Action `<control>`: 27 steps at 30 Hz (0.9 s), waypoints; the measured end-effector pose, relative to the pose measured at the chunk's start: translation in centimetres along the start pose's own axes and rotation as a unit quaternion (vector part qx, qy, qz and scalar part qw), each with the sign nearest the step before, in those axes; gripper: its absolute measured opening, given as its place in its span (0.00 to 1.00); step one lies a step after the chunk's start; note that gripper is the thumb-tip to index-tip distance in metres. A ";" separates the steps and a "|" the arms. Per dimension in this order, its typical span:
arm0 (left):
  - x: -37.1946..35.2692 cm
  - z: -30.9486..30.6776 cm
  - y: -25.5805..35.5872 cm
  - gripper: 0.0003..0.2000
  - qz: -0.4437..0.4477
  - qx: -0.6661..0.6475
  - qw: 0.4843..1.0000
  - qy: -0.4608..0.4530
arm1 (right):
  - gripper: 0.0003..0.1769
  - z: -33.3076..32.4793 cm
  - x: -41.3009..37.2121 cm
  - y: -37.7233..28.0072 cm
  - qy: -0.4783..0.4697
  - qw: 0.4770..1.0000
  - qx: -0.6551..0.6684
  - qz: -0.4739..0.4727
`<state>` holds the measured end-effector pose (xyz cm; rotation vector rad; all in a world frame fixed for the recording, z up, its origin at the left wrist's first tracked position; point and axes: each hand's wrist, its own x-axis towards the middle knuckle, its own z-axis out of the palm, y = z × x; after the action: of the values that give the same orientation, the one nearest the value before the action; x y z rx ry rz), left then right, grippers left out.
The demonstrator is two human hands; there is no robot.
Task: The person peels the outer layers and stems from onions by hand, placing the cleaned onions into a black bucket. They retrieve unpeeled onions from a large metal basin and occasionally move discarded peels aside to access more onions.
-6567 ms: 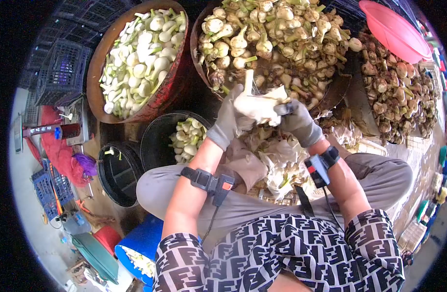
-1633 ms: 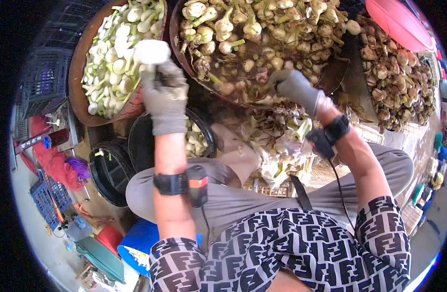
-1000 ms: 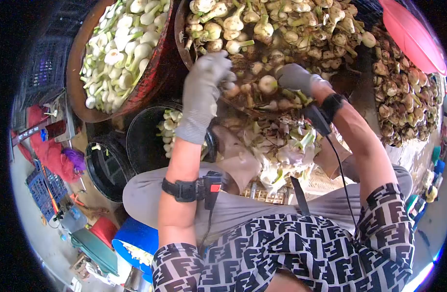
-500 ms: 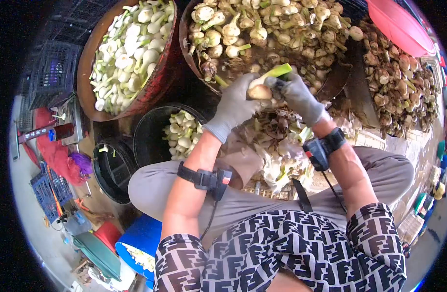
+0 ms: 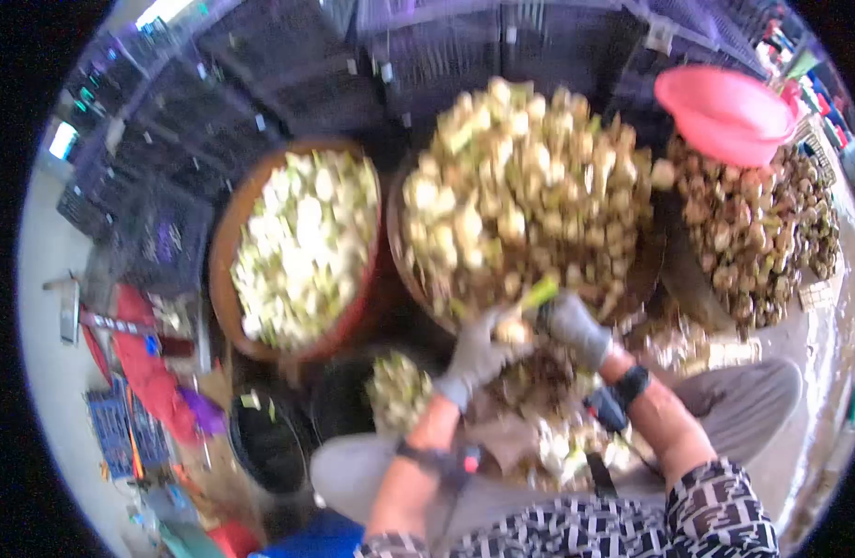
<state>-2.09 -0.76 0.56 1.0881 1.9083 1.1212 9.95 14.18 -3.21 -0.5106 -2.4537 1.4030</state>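
My left hand (image 5: pixel 477 355), in a grey glove, is closed around a fresh garlic bulb (image 5: pixel 513 331) whose green stem points up and to the right. Close against the bulb's right side is my right hand (image 5: pixel 577 329), also gloved, with its fingers curled; blur hides what they grip. Beyond both hands stands a large round tub (image 5: pixel 401 244) heaped with untrimmed, brownish garlic bulbs. Below the hands, peeled skins and leaf scraps (image 5: pixel 576 448) lie between my legs.
To the left, a reddish tub (image 5: pixel 225 296) holds clean white bulbs. Two black buckets are nearer; one bucket (image 5: pixel 332 395) contains bulbs, the other bucket (image 5: pixel 260 446) a few scraps. A pink basin (image 5: pixel 725 116) rests on a brown bulb pile (image 5: pixel 743 232) at right. Dark crates (image 5: pixel 446 65) line the back.
My view has tilted up, so the tubs and hands sit lower in the picture and the crates show behind. Both hands stay at the same garlic bulb. The picture is blurrier.
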 end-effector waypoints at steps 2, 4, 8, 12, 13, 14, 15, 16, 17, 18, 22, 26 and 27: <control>0.2 0.6 -1.6 0.31 -0.037 -0.096 0.995 -0.014 | 0.11 -1.4 0.3 -3.7 -0.030 0.955 0.176 0.237; 0.1 0.4 -1.1 0.31 -0.053 -0.137 0.989 -0.026 | 0.13 -1.2 0.0 -3.9 -0.021 0.922 0.274 0.272; 0.0 0.3 0.5 0.30 -0.045 -0.060 0.997 -0.035 | 0.16 -0.7 -0.3 -2.7 -0.024 0.932 0.249 0.261; -0.2 0.9 0.2 0.29 -0.072 -0.107 0.991 -0.044 | 0.13 -0.9 -0.9 -2.5 -0.007 0.945 0.249 0.210; -0.1 1.2 -0.6 0.27 -0.067 -0.120 0.990 -0.041 | 0.12 -1.2 -1.0 -2.4 -0.017 0.947 0.252 0.198; -0.1 1.5 -1.5 0.26 -0.064 -0.134 0.988 -0.037 | 0.11 -1.2 -1.0 -1.9 -0.028 0.948 0.255 0.186; -0.1 1.6 -2.1 0.25 -0.061 -0.148 0.987 -0.032 | 0.11 -0.9 -1.1 -1.3 -0.040 0.949 0.258 0.174; -0.1 1.6 -2.0 0.25 -0.065 -0.180 0.981 -0.032 | 0.09 -0.9 -0.9 -1.4 -0.038 0.943 0.278 0.178; 0.0 1.6 -1.8 0.24 -0.049 -0.147 0.987 -0.032 | 0.08 -0.9 -0.7 -1.5 -0.036 0.937 0.297 0.182; 0.0 1.4 -1.5 0.23 -0.034 -0.115 0.992 -0.031 | 0.07 -1.2 -0.8 -1.5 -0.041 0.916 0.322 0.236; 0.8 2.2 -5.8 0.23 0.061 -0.162 0.984 0.029 | 0.06 -0.1 -0.9 1.5 -0.039 0.995 0.079 0.042; 0.4 0.5 -2.1 0.31 -0.271 -0.538 0.797 -0.049 | 0.10 -0.6 -1.0 -3.3 0.015 0.974 0.152 0.165; 0.0 0.0 -1.5 0.31 -0.264 -0.526 0.806 -0.066 | 0.11 -0.5 -1.3 -2.8 -0.018 0.976 0.103 0.192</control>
<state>-2.61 -1.18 -0.81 -0.0083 1.0249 1.3989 10.87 12.72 -0.57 -0.9554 -2.2812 1.8012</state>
